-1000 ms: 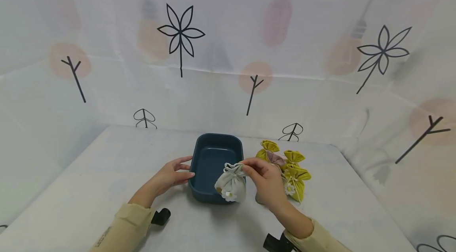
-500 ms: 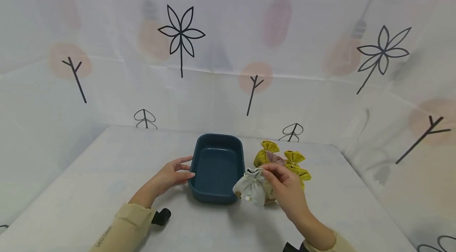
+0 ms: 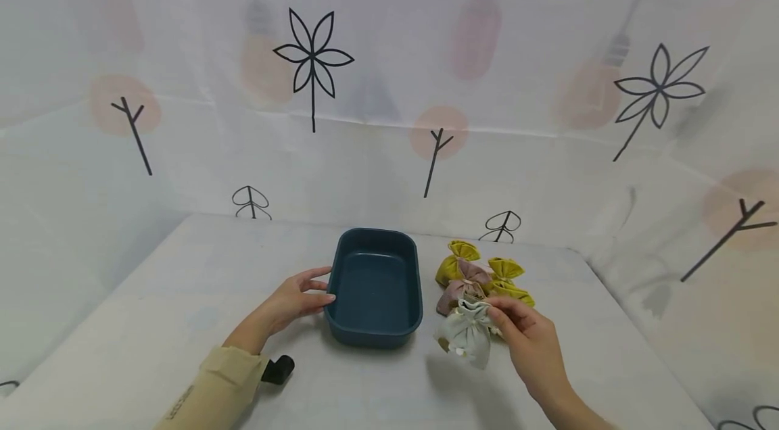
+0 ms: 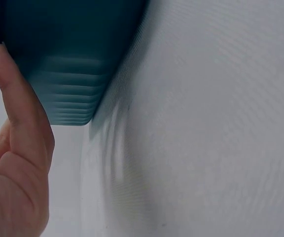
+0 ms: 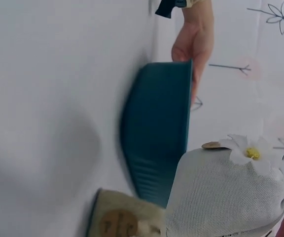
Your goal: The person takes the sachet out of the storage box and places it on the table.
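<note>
My right hand [image 3: 517,327] pinches the gathered neck of a small white drawstring pouch [image 3: 467,339] with a daisy on it, low over the table to the right of the dark teal tub [image 3: 375,332]. The pouch [image 5: 230,192] fills the lower right of the right wrist view, daisy up, with the tub [image 5: 157,143] behind it. My left hand [image 3: 298,295] rests against the tub's left wall, fingers straight along its rim. In the left wrist view a finger [image 4: 21,106] lies on the tub's corner [image 4: 73,59]. The tub is empty.
Behind the white pouch lie yellow pouches [image 3: 458,261] and a pink one [image 3: 460,284], bunched right of the tub. A tan pouch [image 5: 122,219] shows at the bottom of the right wrist view. Patterned cloth walls [image 3: 389,78] close in the white table [image 3: 182,281].
My right hand has carried the white pouch from over the tub's near right rim, rightward and down, to beside the other pouches. The left hand stayed on the tub.
</note>
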{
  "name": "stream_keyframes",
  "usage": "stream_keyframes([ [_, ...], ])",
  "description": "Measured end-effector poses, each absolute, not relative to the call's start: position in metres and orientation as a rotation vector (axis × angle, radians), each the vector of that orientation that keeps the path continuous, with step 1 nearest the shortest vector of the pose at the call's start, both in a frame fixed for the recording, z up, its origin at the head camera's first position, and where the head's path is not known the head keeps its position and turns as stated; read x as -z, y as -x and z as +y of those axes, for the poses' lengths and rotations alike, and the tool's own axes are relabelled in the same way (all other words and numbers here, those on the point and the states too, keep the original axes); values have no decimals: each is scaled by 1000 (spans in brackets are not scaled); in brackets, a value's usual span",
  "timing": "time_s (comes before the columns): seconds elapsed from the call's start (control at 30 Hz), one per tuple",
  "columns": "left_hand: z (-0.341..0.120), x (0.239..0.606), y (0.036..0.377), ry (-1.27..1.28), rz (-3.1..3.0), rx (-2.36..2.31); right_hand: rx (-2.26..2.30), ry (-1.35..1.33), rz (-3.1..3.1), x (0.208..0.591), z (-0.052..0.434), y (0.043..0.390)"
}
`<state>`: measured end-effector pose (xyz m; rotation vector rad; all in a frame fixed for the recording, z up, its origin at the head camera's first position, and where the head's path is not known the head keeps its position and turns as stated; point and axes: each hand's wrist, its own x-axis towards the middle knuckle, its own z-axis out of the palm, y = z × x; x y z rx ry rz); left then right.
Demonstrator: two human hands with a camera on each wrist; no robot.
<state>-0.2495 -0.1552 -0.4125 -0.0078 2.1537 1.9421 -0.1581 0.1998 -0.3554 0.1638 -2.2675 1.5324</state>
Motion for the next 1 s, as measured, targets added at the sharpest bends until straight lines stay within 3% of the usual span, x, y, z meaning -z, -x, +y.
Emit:
stream_keyframes([
  [1.0, -155, 410, 249, -13, 2157, -1920, -1289, 60, -2462, 388, 272, 156],
])
